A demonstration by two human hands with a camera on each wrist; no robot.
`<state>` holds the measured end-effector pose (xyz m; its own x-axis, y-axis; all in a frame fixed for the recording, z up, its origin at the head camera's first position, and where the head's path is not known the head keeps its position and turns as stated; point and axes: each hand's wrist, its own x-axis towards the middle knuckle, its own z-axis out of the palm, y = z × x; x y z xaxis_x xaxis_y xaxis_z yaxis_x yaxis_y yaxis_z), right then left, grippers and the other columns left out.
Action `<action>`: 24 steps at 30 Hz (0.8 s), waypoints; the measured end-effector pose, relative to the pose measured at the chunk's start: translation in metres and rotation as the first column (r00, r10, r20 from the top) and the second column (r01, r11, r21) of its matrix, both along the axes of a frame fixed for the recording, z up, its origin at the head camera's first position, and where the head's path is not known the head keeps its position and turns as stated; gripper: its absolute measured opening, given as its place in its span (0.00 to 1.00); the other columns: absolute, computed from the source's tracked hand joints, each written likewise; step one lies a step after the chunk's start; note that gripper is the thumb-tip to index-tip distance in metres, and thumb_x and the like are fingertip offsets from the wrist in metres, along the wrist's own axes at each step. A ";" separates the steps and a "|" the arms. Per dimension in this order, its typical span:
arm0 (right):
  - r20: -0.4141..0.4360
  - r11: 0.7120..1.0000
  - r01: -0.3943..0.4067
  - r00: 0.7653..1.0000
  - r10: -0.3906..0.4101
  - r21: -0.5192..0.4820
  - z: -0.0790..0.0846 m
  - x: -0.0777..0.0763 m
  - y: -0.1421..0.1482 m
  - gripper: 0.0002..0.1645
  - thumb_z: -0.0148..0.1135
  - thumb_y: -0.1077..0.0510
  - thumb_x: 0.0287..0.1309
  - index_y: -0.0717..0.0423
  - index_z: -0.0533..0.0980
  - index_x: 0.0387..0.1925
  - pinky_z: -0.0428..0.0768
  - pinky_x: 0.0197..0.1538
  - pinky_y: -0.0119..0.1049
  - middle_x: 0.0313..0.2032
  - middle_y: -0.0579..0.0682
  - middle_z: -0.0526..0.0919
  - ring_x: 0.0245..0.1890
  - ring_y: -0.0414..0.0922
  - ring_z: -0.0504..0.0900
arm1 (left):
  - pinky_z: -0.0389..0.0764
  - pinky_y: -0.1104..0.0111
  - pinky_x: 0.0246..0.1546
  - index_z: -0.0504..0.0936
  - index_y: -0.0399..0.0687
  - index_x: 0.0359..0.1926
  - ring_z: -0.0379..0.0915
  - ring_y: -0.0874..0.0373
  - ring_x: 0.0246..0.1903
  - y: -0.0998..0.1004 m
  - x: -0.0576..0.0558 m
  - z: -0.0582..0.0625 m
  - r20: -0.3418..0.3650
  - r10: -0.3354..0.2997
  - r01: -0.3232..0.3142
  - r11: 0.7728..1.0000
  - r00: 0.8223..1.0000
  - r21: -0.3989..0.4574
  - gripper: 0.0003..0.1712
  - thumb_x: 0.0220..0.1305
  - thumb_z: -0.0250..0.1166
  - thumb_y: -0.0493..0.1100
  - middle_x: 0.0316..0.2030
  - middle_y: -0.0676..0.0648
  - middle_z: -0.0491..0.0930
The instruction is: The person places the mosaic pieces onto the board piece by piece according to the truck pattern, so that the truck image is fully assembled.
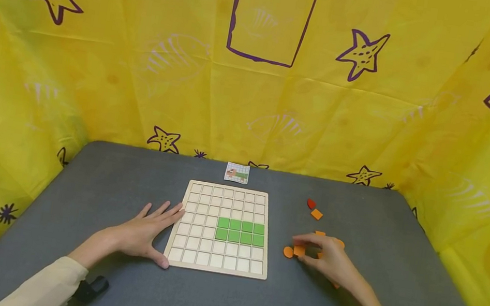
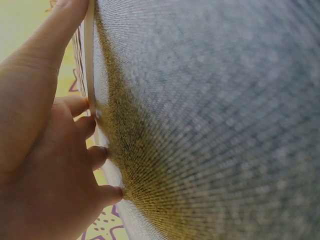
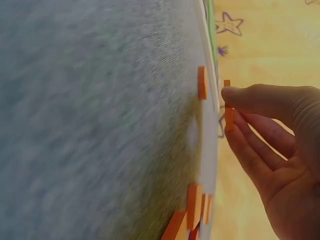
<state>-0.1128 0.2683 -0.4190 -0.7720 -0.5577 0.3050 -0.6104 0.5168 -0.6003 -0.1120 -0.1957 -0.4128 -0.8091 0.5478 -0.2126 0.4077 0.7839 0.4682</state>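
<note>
A wooden grid board lies on the table, with a block of green square tiles in two rows at its right side. My left hand is spread along the board's left edge, fingertips and thumb touching the rim. To the right of the board, my right hand pinches an orange square tile between thumb and fingers, raised off the table in the right wrist view. Just left of that tile lies a round orange piece. More orange pieces are partly hidden beneath the right hand.
Behind the board lies a small picture card with a grid drawing. A red piece and another orange square lie farther back on the right. Yellow patterned cloth surrounds the grey table at the back and sides.
</note>
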 end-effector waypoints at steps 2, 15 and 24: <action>-0.004 1.000 -0.006 1.000 0.006 0.001 0.001 -0.002 -0.004 0.21 0.73 0.70 0.48 0.63 0.82 0.47 0.83 0.44 0.39 0.41 0.52 0.87 0.41 0.44 0.86 | 0.31 0.34 0.65 0.48 0.43 0.77 0.32 0.36 0.74 0.000 0.000 0.000 -0.002 0.000 0.000 1.000 1.000 -0.003 0.73 0.38 0.72 0.73 0.77 0.43 0.41; 0.007 0.999 -0.013 1.000 0.013 0.042 0.012 -0.008 -0.030 0.22 0.75 0.68 0.47 0.60 0.83 0.48 0.82 0.46 0.44 0.41 0.46 0.87 0.40 0.39 0.84 | 0.31 0.34 0.66 0.48 0.43 0.77 0.32 0.36 0.75 0.002 0.000 0.001 -0.001 0.002 -0.002 1.000 1.000 -0.007 0.73 0.38 0.72 0.73 0.77 0.43 0.41; -0.004 0.998 -0.046 0.999 0.046 0.033 0.013 -0.015 -0.046 0.20 0.73 0.68 0.49 0.61 0.83 0.47 0.82 0.44 0.44 0.40 0.47 0.87 0.37 0.38 0.83 | 0.32 0.34 0.66 0.48 0.43 0.77 0.32 0.36 0.74 0.002 0.001 0.002 -0.003 -0.002 0.002 1.000 1.000 -0.006 0.73 0.38 0.73 0.73 0.77 0.42 0.41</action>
